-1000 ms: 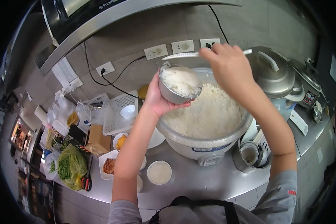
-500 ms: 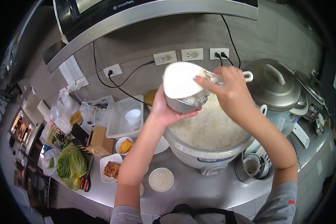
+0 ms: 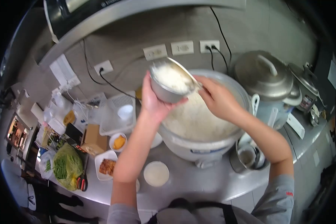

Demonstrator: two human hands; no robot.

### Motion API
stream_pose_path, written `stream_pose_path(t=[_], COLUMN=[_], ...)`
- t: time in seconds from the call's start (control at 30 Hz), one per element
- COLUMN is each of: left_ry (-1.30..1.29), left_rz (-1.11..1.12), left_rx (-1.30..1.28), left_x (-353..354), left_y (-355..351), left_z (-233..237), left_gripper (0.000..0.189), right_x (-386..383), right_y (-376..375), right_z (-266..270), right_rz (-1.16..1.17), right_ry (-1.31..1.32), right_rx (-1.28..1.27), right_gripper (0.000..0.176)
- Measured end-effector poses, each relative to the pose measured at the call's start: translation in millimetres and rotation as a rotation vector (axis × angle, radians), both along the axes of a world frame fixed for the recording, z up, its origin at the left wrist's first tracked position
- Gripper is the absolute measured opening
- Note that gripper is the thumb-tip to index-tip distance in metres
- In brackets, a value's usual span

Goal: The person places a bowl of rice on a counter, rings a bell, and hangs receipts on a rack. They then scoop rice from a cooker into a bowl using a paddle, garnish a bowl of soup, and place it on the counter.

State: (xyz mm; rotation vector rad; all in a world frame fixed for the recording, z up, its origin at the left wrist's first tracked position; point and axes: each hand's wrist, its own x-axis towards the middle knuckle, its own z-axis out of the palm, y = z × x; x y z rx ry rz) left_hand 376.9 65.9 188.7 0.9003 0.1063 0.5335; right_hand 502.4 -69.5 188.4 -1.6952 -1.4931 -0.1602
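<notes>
My left hand cups a metal bowl from below and the side, tilted over the large rice cooker. White rice fills the bowl. By its handle, my right hand grips a white rice paddle, seen edge-on at the bowl's rim. Below, cooked rice lies in the open cooker. A round white bowl of rice stands on the steel counter in front of it.
Left are a white basket holding a small cup, a dish of meat, a yellow food bowl, bagged greens and scissors. A utensil pot and lidded pot stand right. A person is at lower left.
The paddle has turned from flat above the metal bowl to edge-on at its rim, uncovering the rice. The view has shifted, and a person has come into sight at lower left.
</notes>
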Motion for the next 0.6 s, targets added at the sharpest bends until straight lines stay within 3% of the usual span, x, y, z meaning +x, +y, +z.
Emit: stream_pose_path(t=[0.07,0.13,0.2,0.23,0.27,0.33,0.37,0.6], left_ry=[0.022,0.048,0.036,0.013,0.014,-0.05,-0.054,-0.138], left_rz=[-0.014,0.009,0.014,0.032,0.027,0.022,0.039,-0.106], left_rx=[-0.097,-0.183,-0.153,-0.112,-0.114,-0.131,-0.136,-0.131], left_x=[-3,-13,-26,-32,-36,-43,-44,-46], left_y=[2,-5,-8,-8,-8,-7,-9,3], left_z=[-5,-3,-1,0,2,4,6,-4], left_gripper=[0.063,0.064,0.064,0.064,0.064,0.063,0.063,0.062], right_x=[7,18,49,61,69,75,75,49], right_y=[1,-4,0,1,2,7,9,21], right_z=[3,26,27,22,12,-6,-17,-34], right_rz=[0.087,0.112,-0.031,-0.161,-0.165,-0.28,-0.275,-0.021], right_ry=[-0.158,0.227,-0.146,-0.312,-0.311,-0.62,-0.663,-0.589], right_rx=[-0.001,-0.187,-0.122,-0.212,-0.215,-0.75,-0.82,-0.769], right_gripper=[0.027,0.027,0.028,0.031,0.031,0.04,0.047,0.042])
